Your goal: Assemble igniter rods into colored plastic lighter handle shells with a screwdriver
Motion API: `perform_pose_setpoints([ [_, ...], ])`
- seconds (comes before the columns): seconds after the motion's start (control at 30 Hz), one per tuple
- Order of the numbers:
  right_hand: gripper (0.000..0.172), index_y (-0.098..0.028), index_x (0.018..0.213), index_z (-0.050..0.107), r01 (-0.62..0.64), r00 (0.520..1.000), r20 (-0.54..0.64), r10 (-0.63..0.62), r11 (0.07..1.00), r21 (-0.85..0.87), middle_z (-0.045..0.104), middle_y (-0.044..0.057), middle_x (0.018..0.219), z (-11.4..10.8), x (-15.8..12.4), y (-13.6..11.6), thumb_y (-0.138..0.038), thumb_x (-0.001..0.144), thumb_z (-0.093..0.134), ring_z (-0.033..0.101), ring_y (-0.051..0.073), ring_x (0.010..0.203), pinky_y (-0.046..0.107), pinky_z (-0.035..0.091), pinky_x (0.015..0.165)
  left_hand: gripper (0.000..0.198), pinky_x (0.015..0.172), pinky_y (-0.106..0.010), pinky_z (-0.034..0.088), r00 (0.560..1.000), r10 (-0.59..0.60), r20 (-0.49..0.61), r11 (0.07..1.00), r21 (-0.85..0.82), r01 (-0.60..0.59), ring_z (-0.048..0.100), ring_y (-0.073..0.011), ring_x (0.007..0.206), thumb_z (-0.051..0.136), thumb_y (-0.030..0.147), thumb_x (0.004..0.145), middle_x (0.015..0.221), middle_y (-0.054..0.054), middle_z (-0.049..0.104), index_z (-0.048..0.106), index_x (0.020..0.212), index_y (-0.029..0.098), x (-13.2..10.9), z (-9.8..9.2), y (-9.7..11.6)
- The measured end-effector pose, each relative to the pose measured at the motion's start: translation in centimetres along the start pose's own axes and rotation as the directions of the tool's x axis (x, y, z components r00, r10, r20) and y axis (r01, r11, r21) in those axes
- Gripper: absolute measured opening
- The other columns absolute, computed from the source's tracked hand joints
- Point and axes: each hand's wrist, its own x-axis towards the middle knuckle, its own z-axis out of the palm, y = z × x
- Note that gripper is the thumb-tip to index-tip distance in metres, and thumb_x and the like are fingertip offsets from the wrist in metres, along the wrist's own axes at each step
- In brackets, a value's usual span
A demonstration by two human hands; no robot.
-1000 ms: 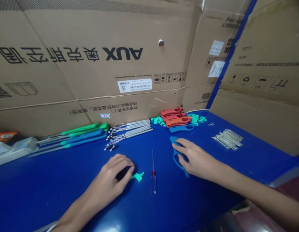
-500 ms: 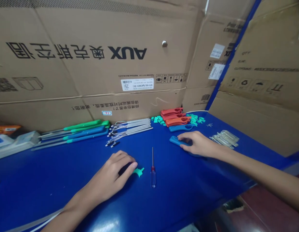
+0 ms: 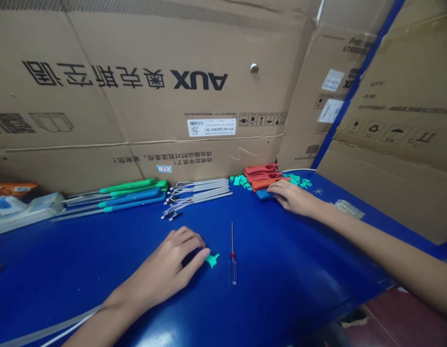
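Blue shell (image 3: 263,194) sits toward the far right, at the near edge of the stack, with the orange shell (image 3: 261,184) and red shells (image 3: 260,169) just beyond it. Its long axis looks to run left to right, across your forearm's line; its right end is hidden under your right hand (image 3: 291,195). That hand is much the nearer, coming in from the right, fingers bent over the shell and touching it; cannot tell whether they grip it or have let go. Your left hand (image 3: 180,260) is near and to the left, well apart from the stack, fingers curled, thumb tip at the green part (image 3: 212,260). Pinched or merely touched: cannot tell. From that hand the blue shell lies far and to the right, with the screwdriver (image 3: 233,270) between, its long axis near to far, handle at the near end.
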Motion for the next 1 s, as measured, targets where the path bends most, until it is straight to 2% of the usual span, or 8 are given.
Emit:
perform_pose_setpoints([
  [0.2, 0.032, -0.015, 0.108, 0.068, 0.002, 0.999, -0.052, -0.003, 1.0, -0.029, 0.067, 0.015, 0.107, 0.9, -0.3, 0.6, -0.014, 0.086, 0.044, 0.06, 0.029, 0.103, 0.05, 0.048, 0.093, 0.027, 0.098, -0.043, 0.043, 0.998, 0.028, 0.055, 0.998, 0.046, -0.03, 0.056, -0.0247, 0.107, 0.052, 0.043, 0.091, 0.108, -0.006, 0.064, 0.066, 0.105, 0.024, -0.4, -0.7, 0.1],
  [0.33, 0.032, -0.016, 0.111, 0.066, -0.009, 0.996, -0.094, 0.006, 0.999, -0.035, 0.065, 0.015, 0.112, 0.4, -0.3, -0.4, -0.018, 0.086, 0.048, 0.057, 0.031, 0.109, 0.052, 0.045, 0.097, 0.03, 0.095, -0.042, 0.046, 0.996, 0.052, 0.066, 0.996, 0.068, -0.056, 0.057, -0.0266, 0.108, 0.062, 0.042, 0.084, 0.11, -0.007, 0.063, 0.066, 0.108, 0.025, -0.6, -1.2, -0.2],
  [0.43, 0.03, -0.019, 0.11, 0.066, -0.001, 0.991, -0.137, 0.002, 1.0, 0.009, 0.066, 0.013, 0.11, -0.2, 0.0, -2.7, -0.019, 0.086, 0.049, 0.058, 0.029, 0.107, 0.05, 0.047, 0.096, 0.019, 0.093, -0.04, 0.047, 0.996, 0.045, 0.072, 0.997, 0.055, -0.049, 0.059, -0.0246, 0.104, 0.059, 0.036, 0.086, 0.105, -0.006, 0.063, 0.068, 0.1, 0.025, -0.5, -1.2, -0.4],
  [0.53, 0.026, -0.018, 0.105, 0.067, 0.058, 0.986, -0.162, -0.044, 0.995, 0.084, 0.068, 0.012, 0.102, -0.6, 0.8, -6.2, -0.021, 0.089, 0.048, 0.061, 0.026, 0.098, 0.045, 0.05, 0.088, 0.016, 0.092, -0.038, 0.047, 0.996, 0.06, 0.071, 0.997, 0.038, -0.063, 0.06, -0.0212, 0.097, 0.051, 0.028, 0.091, 0.098, -0.004, 0.063, 0.067, 0.092, 0.024, -0.3, -1.1, -0.5],
  [0.7, 0.02, -0.016, 0.087, 0.067, 0.097, 0.995, 0.011, -0.101, 0.977, 0.19, 0.068, 0.007, 0.082, -0.7, 3.0, -11.4, -0.024, 0.092, 0.049, 0.063, 0.018, 0.074, 0.031, 0.048, 0.069, 0.021, 0.085, -0.036, 0.048, 0.998, 0.065, 0.022, 0.997, 0.047, -0.066, 0.06, -0.0195, 0.089, 0.047, 0.024, 0.094, 0.092, -0.004, 0.065, 0.067, 0.089, 0.021, 0.0, -0.7, -0.8],
  [0.8, 0.026, -0.016, 0.075, 0.063, 0.094, 0.991, 0.073, -0.116, 0.962, 0.255, 0.064, 0.004, 0.072, -0.1, 3.7, -13.0, -0.032, 0.093, 0.053, 0.057, 0.014, 0.064, 0.027, 0.042, 0.061, 0.019, 0.083, -0.037, 0.049, 0.998, 0.02, -0.053, 0.998, 0.065, -0.017, 0.06, -0.0202, 0.088, 0.049, 0.026, 0.093, 0.092, -0.005, 0.066, 0.067, 0.091, 0.02, 0.0, -0.6, -1.5],
  [0.9, 0.023, -0.016, 0.081, 0.063, 0.13, 0.987, 0.053, -0.154, 0.942, 0.309, 0.064, 0.003, 0.073, 0.9, 3.4, -13.6, -0.035, 0.091, 0.056, 0.056, 0.014, 0.063, 0.026, 0.041, 0.059, 0.019, 0.084, -0.038, 0.048, 0.99, -0.023, -0.14, 0.996, 0.08, 0.034, 0.061, -0.0205, 0.087, 0.051, 0.028, 0.093, 0.092, -0.005, 0.068, 0.068, 0.09, 0.02, 0.1, -0.4, -2.4],
  [1.0, 0.02, -0.015, 0.091, 0.066, 0.196, 0.979, -0.014, -0.203, 0.924, 0.327, 0.065, 0.006, 0.081, 1.8, 2.6, -13.9, -0.033, 0.091, 0.056, 0.058, 0.016, 0.071, 0.028, 0.044, 0.065, 0.019, 0.083, -0.038, 0.048, 0.981, -0.037, -0.191, 0.996, 0.077, 0.053, 0.062, -0.0205, 0.085, 0.053, 0.029, 0.092, 0.089, -0.005, 0.069, 0.069, 0.087, 0.02, 0.2, -0.2, -3.0],
])
